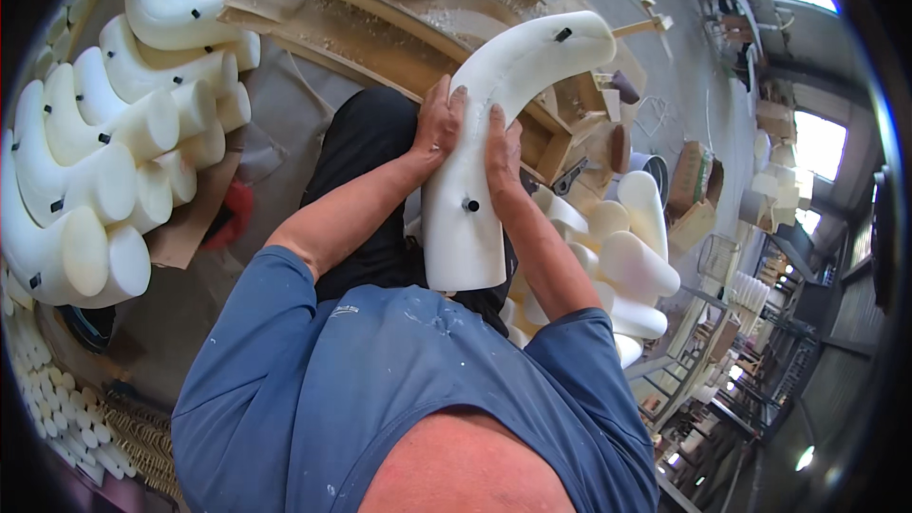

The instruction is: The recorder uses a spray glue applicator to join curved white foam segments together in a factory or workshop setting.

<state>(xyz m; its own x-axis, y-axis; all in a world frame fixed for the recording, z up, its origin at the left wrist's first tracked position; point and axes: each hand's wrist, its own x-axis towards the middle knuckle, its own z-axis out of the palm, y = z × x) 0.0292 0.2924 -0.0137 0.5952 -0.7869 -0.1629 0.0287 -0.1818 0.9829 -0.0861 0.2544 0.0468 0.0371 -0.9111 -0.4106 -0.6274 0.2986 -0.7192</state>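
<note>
A thick, curved white foam piece [463, 171] lies lengthwise in front of my body, its near end close to my shirt and its far end bending to the right. Two black pegs stick out of it, one on the near straight part and one by the far end. My left hand [439, 122] presses against its left side, fingers wrapped over the edge. On the opposite side my right hand [503, 144] grips it, thumb up along the surface. A faint seam runs along the bend between my hands. The undersides of both hands are hidden.
Similar curved foam pieces [114, 104] are stacked on the left. More white foam pieces [627, 266] lie in a heap to the right. Ahead is a wooden workbench [370, 38] with scraps and shavings. A cardboard box [692, 176] stands farther right, near a grey cylinder [650, 167].
</note>
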